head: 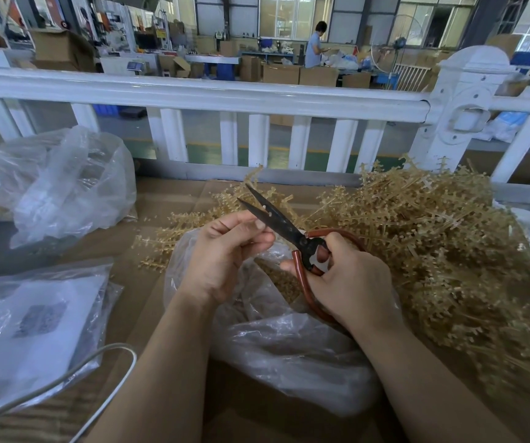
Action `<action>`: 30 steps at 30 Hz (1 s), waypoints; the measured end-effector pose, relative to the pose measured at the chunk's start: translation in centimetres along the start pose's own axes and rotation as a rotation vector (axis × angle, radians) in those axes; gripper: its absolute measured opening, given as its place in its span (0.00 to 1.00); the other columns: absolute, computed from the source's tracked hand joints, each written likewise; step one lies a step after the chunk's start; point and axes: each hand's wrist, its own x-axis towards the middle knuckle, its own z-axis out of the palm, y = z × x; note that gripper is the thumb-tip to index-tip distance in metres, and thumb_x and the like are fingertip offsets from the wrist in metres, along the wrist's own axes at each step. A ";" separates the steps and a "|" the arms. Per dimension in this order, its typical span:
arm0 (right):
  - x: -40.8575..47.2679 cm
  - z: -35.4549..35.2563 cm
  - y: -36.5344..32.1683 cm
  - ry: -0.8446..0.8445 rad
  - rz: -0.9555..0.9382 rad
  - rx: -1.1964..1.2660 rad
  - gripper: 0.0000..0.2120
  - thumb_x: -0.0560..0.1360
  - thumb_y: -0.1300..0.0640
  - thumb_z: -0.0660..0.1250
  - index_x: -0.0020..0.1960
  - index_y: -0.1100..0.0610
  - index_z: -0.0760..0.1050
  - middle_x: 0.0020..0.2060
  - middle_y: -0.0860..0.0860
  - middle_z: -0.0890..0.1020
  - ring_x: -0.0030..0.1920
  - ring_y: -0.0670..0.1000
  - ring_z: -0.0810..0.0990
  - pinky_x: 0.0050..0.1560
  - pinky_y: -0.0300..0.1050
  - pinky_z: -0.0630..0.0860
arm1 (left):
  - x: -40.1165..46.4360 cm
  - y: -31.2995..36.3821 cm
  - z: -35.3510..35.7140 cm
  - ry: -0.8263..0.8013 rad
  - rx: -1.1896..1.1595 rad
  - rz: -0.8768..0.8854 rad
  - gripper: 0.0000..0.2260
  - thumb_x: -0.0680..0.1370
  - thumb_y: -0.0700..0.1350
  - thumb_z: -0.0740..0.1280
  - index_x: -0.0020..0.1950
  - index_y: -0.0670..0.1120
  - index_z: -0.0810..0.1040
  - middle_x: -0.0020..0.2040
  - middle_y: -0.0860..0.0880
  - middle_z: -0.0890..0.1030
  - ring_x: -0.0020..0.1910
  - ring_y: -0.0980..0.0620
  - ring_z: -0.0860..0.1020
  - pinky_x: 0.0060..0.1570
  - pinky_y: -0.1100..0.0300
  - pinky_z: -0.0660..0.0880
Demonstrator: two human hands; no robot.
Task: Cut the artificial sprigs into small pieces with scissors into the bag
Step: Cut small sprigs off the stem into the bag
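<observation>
My right hand (346, 282) grips the reddish-brown handles of black scissors (276, 219), whose blades are slightly parted and point up and to the left. My left hand (225, 251) pinches something very small at the lower blade with thumb and forefinger; a tiny pale piece shows there. Both hands hover over an open clear plastic bag (289, 346) with tan cut pieces inside. A big heap of tan artificial sprigs (433, 251) lies to the right, and a few sprigs (174, 231) lie behind the bag.
Everything sits on flattened cardboard (161, 199). A crumpled clear bag (65, 180) stands at the far left, a flat bag with white contents (27, 327) at the near left, with a grey cable (110, 372) across it. A white railing (225, 97) runs behind.
</observation>
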 end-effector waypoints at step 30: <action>-0.2 0.3 0.2 -0.039 0.026 0.016 0.35 0.69 0.16 0.50 0.43 0.47 0.73 0.34 0.39 0.80 0.32 0.42 0.80 0.31 0.40 0.77 | 0.1 -0.3 -0.6 -0.033 0.206 0.171 0.05 0.76 0.41 0.66 0.44 0.45 0.82 0.39 0.44 0.84 0.38 0.50 0.82 0.43 0.59 0.80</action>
